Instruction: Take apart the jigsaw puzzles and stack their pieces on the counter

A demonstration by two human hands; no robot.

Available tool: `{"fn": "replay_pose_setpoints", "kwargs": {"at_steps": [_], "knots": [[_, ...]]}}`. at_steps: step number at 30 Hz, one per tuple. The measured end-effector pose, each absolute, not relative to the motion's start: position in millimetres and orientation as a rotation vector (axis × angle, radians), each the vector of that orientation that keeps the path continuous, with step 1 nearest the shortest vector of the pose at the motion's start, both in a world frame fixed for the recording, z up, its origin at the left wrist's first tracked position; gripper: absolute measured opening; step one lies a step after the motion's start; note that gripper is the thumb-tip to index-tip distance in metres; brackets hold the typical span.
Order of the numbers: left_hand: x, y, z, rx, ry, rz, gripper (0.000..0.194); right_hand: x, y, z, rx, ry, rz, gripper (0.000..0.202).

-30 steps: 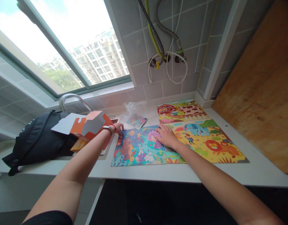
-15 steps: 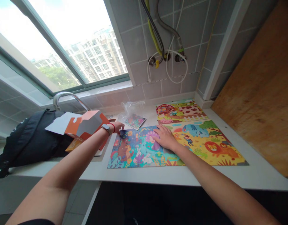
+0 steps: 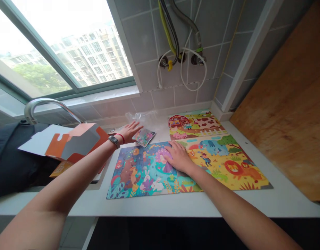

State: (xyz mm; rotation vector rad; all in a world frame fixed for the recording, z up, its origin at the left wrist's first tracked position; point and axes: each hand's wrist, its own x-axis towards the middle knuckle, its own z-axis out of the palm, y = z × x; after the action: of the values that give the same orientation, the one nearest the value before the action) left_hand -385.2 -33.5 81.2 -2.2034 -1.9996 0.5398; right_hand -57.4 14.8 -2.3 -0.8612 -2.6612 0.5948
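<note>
On my feed the left hand point(image 3: 129, 133) is spread open by a picture card point(image 3: 146, 137), touching or not, I cannot tell. My right hand point(image 3: 178, 156) rests open across the rabbit puzzle point(image 3: 144, 175), which lies on the worktop point(image 3: 149, 208) left of the lion puzzle point(image 3: 227, 165).

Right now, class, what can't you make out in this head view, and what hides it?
All in the head view:
Left hand: its palm, turned away; contact with the plastic bag is unclear.
Picture card: fine details, too small.
Yellow puzzle: partly covered by the right hand and right forearm.
Orange box: lower side, behind the left forearm.
Black bag: left end, cut off by the picture's edge.
</note>
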Motion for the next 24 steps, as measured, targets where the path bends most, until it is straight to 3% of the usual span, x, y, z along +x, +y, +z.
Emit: {"fn": "replay_pose_setpoints", "kwargs": {"at_steps": [3,5,11,13,24], "knots": [[-387.9,-20.9,79.0,-2.316,-2.04,0.615,0.074,-57.1,14.0,1.4,-0.872,-2.668,0.597,0.044],[-385.5,-14.8,78.2,-2.357,-2.081,0.654,0.07,-57.0,13.5,3.7,-0.878,-2.672,0.608,0.044],[-380.8,-0.1,73.4,-2.453,-2.118,0.892,0.104,-56.4,14.4,1.9,-0.88,-2.671,0.628,0.045],[-381.0,2.2,72.5,-2.448,-2.094,0.941,0.107,-56.3,14.7,0.8,-0.88,-2.67,0.621,0.045],[-381.7,-8.1,69.3,-2.372,-2.097,0.735,0.067,-56.9,15.1,-1.9,-0.874,-2.669,0.649,0.048]]}}
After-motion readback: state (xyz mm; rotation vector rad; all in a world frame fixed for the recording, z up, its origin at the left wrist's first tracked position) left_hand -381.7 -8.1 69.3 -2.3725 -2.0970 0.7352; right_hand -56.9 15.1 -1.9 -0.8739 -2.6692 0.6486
